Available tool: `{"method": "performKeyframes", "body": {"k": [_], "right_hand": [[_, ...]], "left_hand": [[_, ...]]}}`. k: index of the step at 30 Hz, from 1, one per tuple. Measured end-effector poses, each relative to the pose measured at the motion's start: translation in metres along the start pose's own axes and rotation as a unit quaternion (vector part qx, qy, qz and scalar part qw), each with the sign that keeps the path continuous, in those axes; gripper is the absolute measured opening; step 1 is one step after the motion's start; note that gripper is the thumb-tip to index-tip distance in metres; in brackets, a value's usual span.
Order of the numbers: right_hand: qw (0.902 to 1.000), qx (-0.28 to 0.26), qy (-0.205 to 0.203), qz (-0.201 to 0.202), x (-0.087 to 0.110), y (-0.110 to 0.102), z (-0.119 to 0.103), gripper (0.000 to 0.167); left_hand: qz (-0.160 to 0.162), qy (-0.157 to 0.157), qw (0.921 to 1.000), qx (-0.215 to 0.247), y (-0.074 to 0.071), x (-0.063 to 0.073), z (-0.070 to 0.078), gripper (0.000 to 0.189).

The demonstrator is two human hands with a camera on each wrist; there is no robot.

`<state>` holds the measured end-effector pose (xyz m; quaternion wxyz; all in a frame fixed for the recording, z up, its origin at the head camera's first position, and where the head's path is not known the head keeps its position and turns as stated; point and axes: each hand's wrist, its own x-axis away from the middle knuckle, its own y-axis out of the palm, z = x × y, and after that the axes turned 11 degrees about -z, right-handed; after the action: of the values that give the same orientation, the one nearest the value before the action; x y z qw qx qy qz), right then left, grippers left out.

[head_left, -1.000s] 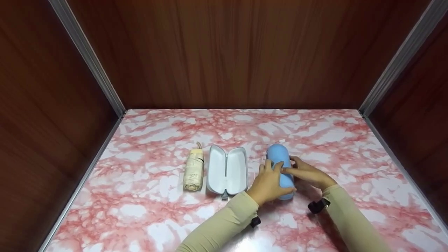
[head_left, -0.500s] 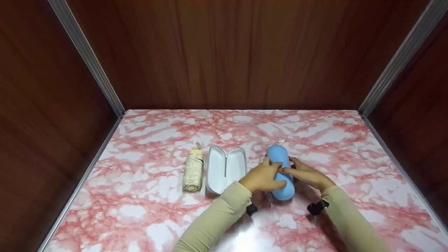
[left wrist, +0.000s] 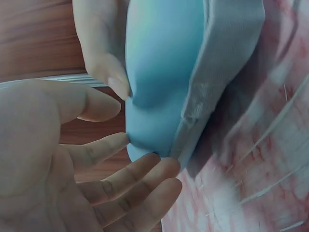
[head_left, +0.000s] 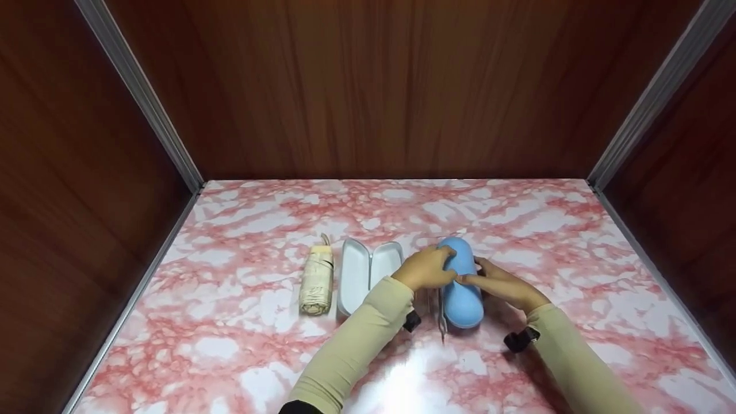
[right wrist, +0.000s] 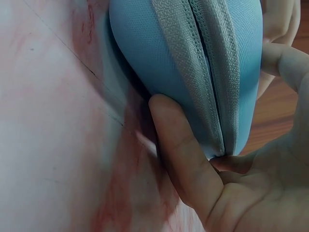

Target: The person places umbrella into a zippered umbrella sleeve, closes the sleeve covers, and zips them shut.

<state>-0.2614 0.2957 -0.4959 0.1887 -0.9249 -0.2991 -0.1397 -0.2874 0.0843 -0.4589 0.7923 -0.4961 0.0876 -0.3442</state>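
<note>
A rounded blue zip case [head_left: 464,305] lies on the table right of centre. My right hand [head_left: 505,288] grips its right side, thumb on top and fingers down along the side. My left hand [head_left: 424,269] is at its upper left side. In the left wrist view its loosely bent fingers [left wrist: 133,176] touch the end of the case, and the thumb stands off. A grey zipper band [right wrist: 181,53] runs along the case, its two strips lying close together with a narrow dark line between. A thin grey strip [head_left: 443,325] shows along the case's left edge.
Left of the blue case lies an opened white hard case [head_left: 355,276], partly hidden behind the left forearm. A folded beige umbrella [head_left: 317,284] lies left of that. Dark wood panels [head_left: 368,92] enclose the red-and-white marbled table [head_left: 230,345] at the back and sides.
My left hand has moved from the near end of the blue case up and left to its far left side, uncovering the near end. The right hand keeps its grip.
</note>
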Motion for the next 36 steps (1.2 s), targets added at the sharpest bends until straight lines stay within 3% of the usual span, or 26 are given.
{"method": "performKeyframes", "body": {"k": [9, 16, 24, 36], "right_hand": [[1.0, -0.007, -0.005, 0.002, -0.002, -0.002, 0.0, 0.101], [0.9999, -0.009, 0.0, 0.006, -0.002, 0.001, -0.004, 0.101], [0.9999, -0.003, -0.006, 0.009, -0.001, 0.001, -0.002, 0.101], [0.9998, 0.008, -0.005, 0.017, -0.001, 0.002, 0.0, 0.101]], "left_hand": [[0.009, -0.038, 0.9991, 0.014, -0.011, -0.021, -0.003, 0.053], [0.013, -0.079, 0.9967, -0.012, -0.015, -0.036, -0.011, 0.042], [0.003, -0.065, 0.9979, 0.0, -0.013, -0.048, -0.022, 0.021], [0.011, -0.105, 0.9942, 0.024, -0.005, -0.06, -0.025, 0.017]]}}
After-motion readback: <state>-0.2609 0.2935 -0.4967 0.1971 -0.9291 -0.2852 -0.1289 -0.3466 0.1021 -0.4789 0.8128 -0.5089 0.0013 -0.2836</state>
